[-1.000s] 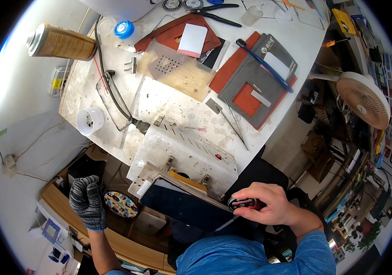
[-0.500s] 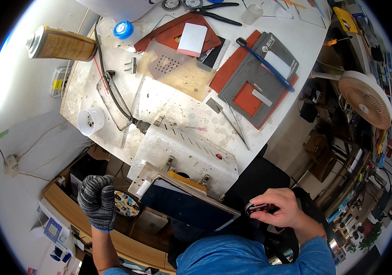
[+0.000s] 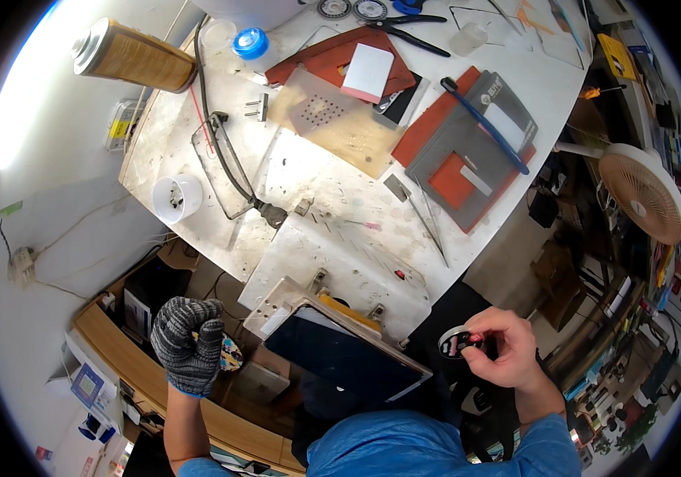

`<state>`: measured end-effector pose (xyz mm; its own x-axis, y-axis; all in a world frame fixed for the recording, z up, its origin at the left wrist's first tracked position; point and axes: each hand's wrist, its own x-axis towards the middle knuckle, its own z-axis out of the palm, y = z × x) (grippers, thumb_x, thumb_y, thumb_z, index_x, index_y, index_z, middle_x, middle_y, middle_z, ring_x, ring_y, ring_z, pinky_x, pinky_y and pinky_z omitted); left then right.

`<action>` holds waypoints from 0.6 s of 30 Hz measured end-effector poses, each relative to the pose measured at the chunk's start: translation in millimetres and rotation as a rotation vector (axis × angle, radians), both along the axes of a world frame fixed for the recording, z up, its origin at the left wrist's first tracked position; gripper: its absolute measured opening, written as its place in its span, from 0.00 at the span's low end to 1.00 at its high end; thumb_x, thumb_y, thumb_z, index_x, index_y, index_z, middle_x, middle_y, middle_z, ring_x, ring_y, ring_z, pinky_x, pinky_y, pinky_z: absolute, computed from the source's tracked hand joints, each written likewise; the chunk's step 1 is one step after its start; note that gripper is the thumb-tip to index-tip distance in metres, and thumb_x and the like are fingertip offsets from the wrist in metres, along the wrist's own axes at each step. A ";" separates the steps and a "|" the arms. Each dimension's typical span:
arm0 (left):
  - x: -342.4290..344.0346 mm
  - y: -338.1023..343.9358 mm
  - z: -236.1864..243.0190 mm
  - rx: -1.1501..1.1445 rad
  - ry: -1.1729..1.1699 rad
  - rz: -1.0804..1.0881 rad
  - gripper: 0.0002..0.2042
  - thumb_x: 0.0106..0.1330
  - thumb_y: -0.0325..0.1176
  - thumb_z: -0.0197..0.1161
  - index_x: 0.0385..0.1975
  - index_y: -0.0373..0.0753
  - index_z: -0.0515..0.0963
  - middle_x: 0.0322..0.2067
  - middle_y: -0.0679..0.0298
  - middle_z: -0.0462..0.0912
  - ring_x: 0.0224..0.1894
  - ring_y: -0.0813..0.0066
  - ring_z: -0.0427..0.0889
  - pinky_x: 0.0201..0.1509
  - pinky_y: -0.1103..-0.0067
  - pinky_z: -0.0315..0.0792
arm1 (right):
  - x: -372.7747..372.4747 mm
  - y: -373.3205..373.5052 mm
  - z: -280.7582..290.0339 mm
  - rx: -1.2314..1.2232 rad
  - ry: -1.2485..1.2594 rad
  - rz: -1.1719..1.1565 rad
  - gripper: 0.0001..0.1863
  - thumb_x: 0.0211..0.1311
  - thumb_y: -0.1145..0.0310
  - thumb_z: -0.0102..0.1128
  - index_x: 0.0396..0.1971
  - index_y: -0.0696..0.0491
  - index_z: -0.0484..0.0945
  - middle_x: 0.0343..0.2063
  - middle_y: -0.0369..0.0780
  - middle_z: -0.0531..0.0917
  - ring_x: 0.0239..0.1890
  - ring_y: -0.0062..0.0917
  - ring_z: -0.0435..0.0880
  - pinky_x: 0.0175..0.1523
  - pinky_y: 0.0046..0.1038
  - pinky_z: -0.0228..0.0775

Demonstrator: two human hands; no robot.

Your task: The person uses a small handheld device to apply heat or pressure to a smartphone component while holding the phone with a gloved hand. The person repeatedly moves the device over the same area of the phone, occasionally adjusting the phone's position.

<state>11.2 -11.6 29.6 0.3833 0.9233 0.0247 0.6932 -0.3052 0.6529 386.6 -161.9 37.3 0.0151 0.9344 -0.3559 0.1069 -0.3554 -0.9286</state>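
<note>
My left hand, in a grey-and-black knitted glove with a blue cuff, is closed in the air left of the white metal machine. Whatever its fingers may hold is hidden or too small to name. At the right my bare right hand pinches a small round disc-shaped item by its edge; it has a pale rim and a dark face with pink and red parts. Between my hands, a dark glossy panel leans against the machine's front, on a pale frame. Neither hand touches it.
A power cable runs to the machine. On the white table are a white cup, tweezers, mats, a blue brush, pliers and a spray can. A fan stands right.
My view has shifted, so the table things sit lower and further right. My left hand stays closed and is nearer the machine. The round item has turned, showing more of its face.
</note>
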 end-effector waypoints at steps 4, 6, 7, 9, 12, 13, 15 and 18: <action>1.1 2.5 1.3 0.017 -0.006 -0.027 0.05 0.59 0.32 0.65 0.26 0.38 0.80 0.25 0.61 0.82 0.27 0.66 0.80 0.34 0.74 0.73 | -4.7 21.2 -4.6 0.247 -0.113 0.187 0.15 0.49 0.84 0.58 0.38 0.58 0.81 0.30 0.39 0.80 0.25 0.17 0.77 0.29 0.19 0.71; 1.0 2.5 1.3 0.021 -0.014 -0.029 0.05 0.59 0.32 0.65 0.26 0.38 0.80 0.25 0.61 0.82 0.27 0.65 0.80 0.34 0.74 0.73 | -18.0 21.3 -1.6 0.076 0.009 0.116 0.16 0.48 0.85 0.57 0.39 0.58 0.81 0.32 0.40 0.77 0.26 0.20 0.78 0.31 0.19 0.70; 0.9 2.7 1.2 0.023 -0.019 -0.030 0.05 0.59 0.32 0.65 0.26 0.38 0.80 0.25 0.61 0.82 0.27 0.65 0.80 0.34 0.74 0.73 | -21.7 21.3 0.0 -0.010 0.070 0.080 0.17 0.48 0.85 0.56 0.39 0.58 0.82 0.33 0.40 0.76 0.27 0.21 0.78 0.31 0.19 0.70; 0.2 2.5 1.5 0.010 -0.021 -0.024 0.05 0.59 0.32 0.65 0.27 0.39 0.81 0.25 0.61 0.82 0.27 0.64 0.80 0.34 0.73 0.73 | -16.6 33.5 1.6 0.107 -0.035 0.265 0.17 0.48 0.85 0.55 0.40 0.58 0.82 0.34 0.40 0.73 0.28 0.23 0.78 0.33 0.19 0.70; 0.5 3.0 2.5 -0.003 -0.011 -0.025 0.04 0.58 0.32 0.65 0.27 0.39 0.81 0.25 0.61 0.82 0.27 0.64 0.80 0.34 0.73 0.73 | -18.6 40.7 5.0 0.148 -0.108 0.289 0.15 0.50 0.81 0.61 0.41 0.57 0.81 0.34 0.39 0.76 0.30 0.21 0.78 0.32 0.18 0.68; 0.8 3.1 2.8 -0.006 -0.006 -0.027 0.04 0.58 0.32 0.65 0.28 0.39 0.81 0.25 0.61 0.82 0.28 0.64 0.80 0.34 0.73 0.73 | -20.1 39.9 4.9 0.101 -0.094 0.231 0.14 0.50 0.80 0.63 0.40 0.57 0.82 0.34 0.39 0.77 0.29 0.20 0.78 0.31 0.18 0.68; 0.9 2.4 3.3 -0.007 -0.010 -0.024 0.04 0.58 0.32 0.64 0.28 0.39 0.81 0.25 0.61 0.82 0.28 0.64 0.80 0.34 0.72 0.73 | -19.9 37.8 7.0 0.000 -0.079 0.140 0.14 0.48 0.78 0.68 0.38 0.57 0.82 0.33 0.38 0.81 0.25 0.20 0.78 0.30 0.19 0.70; -0.1 1.6 3.1 -0.001 -0.014 -0.022 0.04 0.58 0.33 0.64 0.27 0.40 0.81 0.25 0.61 0.82 0.27 0.64 0.80 0.34 0.72 0.72 | -13.8 42.7 -0.1 0.236 -0.122 0.220 0.14 0.48 0.79 0.68 0.38 0.57 0.82 0.32 0.39 0.82 0.24 0.22 0.79 0.29 0.18 0.71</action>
<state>11.0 -10.0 32.7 0.4033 0.9146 0.0292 0.6768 -0.3196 0.6632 372.8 -119.2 37.2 -0.1664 0.9764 -0.1377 0.2722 -0.0887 -0.9581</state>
